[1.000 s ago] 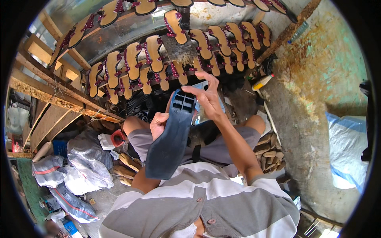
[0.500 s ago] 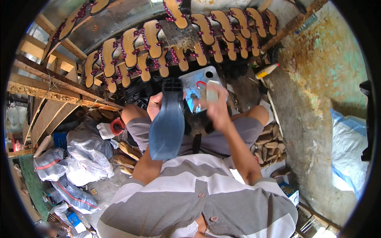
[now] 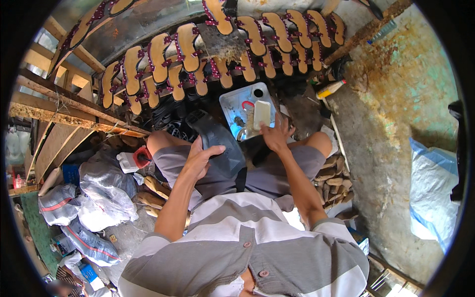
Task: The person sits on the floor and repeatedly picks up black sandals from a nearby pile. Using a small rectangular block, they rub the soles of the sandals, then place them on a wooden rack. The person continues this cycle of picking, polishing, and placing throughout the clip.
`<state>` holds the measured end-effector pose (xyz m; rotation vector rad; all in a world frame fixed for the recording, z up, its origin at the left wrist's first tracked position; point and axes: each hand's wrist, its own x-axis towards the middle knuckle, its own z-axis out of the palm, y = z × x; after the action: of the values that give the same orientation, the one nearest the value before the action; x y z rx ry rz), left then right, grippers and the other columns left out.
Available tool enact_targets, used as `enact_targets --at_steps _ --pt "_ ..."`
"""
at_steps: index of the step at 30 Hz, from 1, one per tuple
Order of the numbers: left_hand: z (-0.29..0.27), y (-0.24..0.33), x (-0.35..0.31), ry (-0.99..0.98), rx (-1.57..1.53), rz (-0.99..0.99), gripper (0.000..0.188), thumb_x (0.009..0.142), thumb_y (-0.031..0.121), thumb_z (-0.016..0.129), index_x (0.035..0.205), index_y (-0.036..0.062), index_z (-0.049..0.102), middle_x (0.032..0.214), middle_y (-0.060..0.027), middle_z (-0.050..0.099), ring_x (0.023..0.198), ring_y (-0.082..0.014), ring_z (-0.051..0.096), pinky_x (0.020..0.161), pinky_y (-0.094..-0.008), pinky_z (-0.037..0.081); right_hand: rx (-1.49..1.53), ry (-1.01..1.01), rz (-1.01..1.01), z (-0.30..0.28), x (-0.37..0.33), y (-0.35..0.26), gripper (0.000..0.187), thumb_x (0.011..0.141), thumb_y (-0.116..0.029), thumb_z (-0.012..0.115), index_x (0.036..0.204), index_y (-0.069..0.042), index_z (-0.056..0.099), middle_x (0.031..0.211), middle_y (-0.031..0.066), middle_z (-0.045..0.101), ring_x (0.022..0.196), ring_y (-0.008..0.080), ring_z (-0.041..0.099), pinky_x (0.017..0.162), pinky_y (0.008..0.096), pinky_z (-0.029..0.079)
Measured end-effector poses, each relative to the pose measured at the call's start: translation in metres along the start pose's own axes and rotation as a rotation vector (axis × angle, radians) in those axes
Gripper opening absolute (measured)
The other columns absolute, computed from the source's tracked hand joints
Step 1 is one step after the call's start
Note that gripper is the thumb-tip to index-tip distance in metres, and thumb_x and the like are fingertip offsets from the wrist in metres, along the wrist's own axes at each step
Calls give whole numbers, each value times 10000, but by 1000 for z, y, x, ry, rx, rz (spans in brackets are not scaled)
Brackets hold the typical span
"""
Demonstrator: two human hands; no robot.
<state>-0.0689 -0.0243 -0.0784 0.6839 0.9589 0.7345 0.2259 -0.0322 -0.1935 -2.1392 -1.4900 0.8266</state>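
My left hand [image 3: 200, 157] grips a dark blue-grey shoe sole [image 3: 218, 132], thumb lying across its upper face. The sole is tilted, its heel end pointing away to the left. A light blue and white tray [image 3: 230, 101] stands beyond my knees. On it rests a cream, block-shaped brush [image 3: 261, 116], with a red, curved piece [image 3: 247, 105] beside it. My right hand [image 3: 278, 132] is at the near right end of the brush, fingers apart and somewhat blurred. Whether a fingertip still touches the brush is hard to see.
Rows of sandals [image 3: 188, 49] with tan footbeds and dotted straps line the far rack. A yellow bottle [image 3: 330, 89] stands at right. Wooden shoe forms [image 3: 334, 178] are piled by my right knee. Plastic bags [image 3: 106, 193] and a red-and-white container [image 3: 134, 159] lie at left.
My right hand has lowered the brush onto the tray and moved off its end. My left hand has swung the sole down, turning its heel end left, and now shows its thumb on top.
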Motion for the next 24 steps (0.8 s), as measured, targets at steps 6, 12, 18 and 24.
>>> enact_targets --at_steps 6,12,18,24 --pt "21 27 10 -151 117 158 655 756 6 795 1340 28 499 1168 -79 660 1070 -189 661 964 -350 534 1305 -207 -132 -32 -29 -97 665 1050 -456 440 1452 71 499 1075 114 759 1214 209 612 1180 395 249" --pt "36 39 -5 -274 159 223 736 756 7 743 1431 16 450 1262 -75 608 1148 -174 613 1015 -347 500 982 166 -594 -28 -49 -130 537 1053 -418 425 1185 3 732 1581 180 379 1444 296 388 1235 484 185" --pt "39 53 -21 -331 129 182 775 762 26 745 1467 10 422 1287 -66 596 1154 -156 601 1036 -340 482 441 513 -858 -51 -43 -123 436 1030 -366 464 1108 -143 831 1644 202 250 1502 384 242 1221 487 195" --pt "51 58 -21 -354 205 251 751 770 17 747 1452 6 435 1292 -75 599 1145 -151 610 1002 -322 498 747 131 -771 -57 -33 -137 493 997 -400 453 1052 -76 821 1603 218 384 1509 366 256 1226 510 166"
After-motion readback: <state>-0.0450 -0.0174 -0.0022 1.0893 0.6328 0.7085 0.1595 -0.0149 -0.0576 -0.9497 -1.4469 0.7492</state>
